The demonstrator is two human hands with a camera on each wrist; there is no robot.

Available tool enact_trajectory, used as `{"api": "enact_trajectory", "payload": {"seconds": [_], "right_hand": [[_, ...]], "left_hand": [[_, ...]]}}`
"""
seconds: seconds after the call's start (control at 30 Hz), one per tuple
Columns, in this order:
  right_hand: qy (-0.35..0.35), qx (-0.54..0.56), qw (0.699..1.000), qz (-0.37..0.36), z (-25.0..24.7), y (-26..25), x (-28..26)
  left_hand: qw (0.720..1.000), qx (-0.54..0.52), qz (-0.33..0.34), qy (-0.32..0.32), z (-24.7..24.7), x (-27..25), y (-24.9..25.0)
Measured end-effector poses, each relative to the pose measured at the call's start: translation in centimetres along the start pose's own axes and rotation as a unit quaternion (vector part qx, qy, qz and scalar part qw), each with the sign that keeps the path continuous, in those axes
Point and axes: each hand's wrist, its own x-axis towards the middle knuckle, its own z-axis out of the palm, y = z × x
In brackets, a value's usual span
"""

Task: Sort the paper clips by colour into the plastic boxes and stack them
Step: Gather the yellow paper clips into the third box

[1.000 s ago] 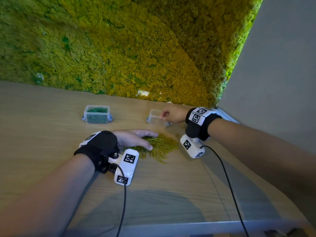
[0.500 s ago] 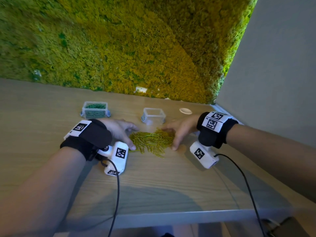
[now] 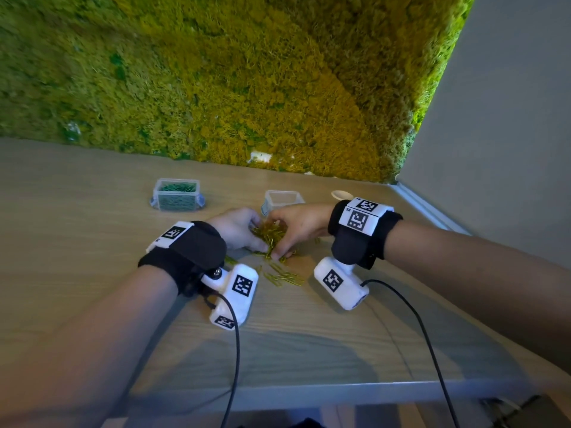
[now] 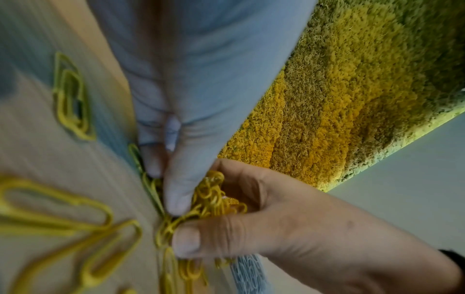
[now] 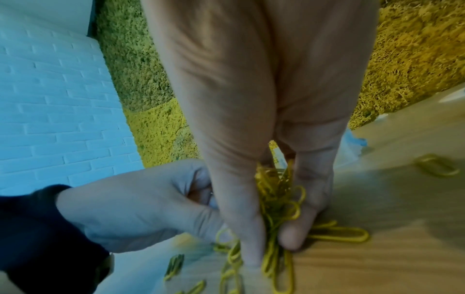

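Observation:
A heap of yellow paper clips lies on the wooden table, squeezed between both hands. My left hand curls round the heap's left side, and my right hand grips it from the right, thumb and fingers pinching clips. Loose yellow clips lie nearer to me. In the left wrist view the bunch sits between the fingers of both hands. An empty clear plastic box stands just behind the hands. A second box, left of it, holds green clips.
A moss wall rises behind the table, a grey wall at the right. A small round white object lies near the back right. Cables run from both wrist cameras toward the front table edge.
My right hand came back from the empty box to the yellow heap. Both hands closed in and bunched the clips together, leaving a few strays behind.

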Motion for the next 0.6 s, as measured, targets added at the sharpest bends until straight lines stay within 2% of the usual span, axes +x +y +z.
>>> {"api": "enact_trajectory", "payload": {"seconds": [0.13,0.3,0.4,0.6], "right_hand": [[0.028,0.047,0.998,-0.013,0.1,0.4,0.4],[0.05,0.113,0.992,-0.004,-0.1,1.1,0.8],[0.042,0.174,0.984,0.001,-0.2,1.3,0.7],[0.005,0.219,0.976,-0.021,-1.8,1.6,0.1]], "left_hand": [[0.994,-0.109,0.006,0.008,-0.1,-0.1,0.0],[0.968,-0.249,-0.019,-0.002,0.3,-0.1,0.4],[0.939,-0.341,-0.041,-0.007,0.9,0.2,0.2],[0.909,-0.414,-0.048,-0.006,0.8,0.1,0.2]]}}
